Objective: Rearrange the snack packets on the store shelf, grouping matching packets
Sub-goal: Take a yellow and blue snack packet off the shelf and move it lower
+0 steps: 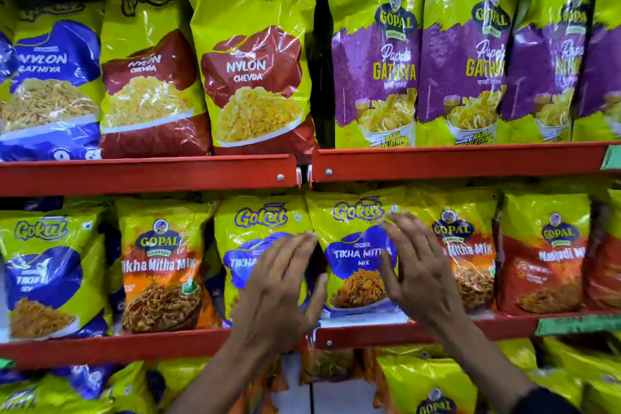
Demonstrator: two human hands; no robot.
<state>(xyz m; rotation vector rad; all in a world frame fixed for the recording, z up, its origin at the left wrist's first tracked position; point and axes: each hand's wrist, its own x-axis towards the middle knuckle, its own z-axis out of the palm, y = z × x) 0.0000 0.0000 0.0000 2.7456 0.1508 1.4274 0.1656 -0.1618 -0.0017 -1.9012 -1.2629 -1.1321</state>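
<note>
On the middle shelf two yellow-and-blue Gokul Tikha Mitha Mix packets stand side by side, one at centre left (250, 228) and one at centre right (353, 245). My left hand (279, 289) is spread in front of the left one, fingers apart, holding nothing. My right hand (416, 269) hovers open at the right edge of the right one, partly covering an orange Gopal Tikha Mitha Mix packet (470, 245). Another orange Gopal Tikha Mitha Mix packet (161, 265) stands further left, beside a Gokul Tikha Sev packet (47, 272).
The top shelf holds a Gokul Nylon Gathiya packet (50, 77), two Nylon Chevda packets (252, 54), and several purple Gopal Papdi Gathiya packets (376, 54). A Gopal Nadiyadi Mix packet (551, 252) stands at the right. Red shelf rails (148, 175) run across. More packets fill the shelf below.
</note>
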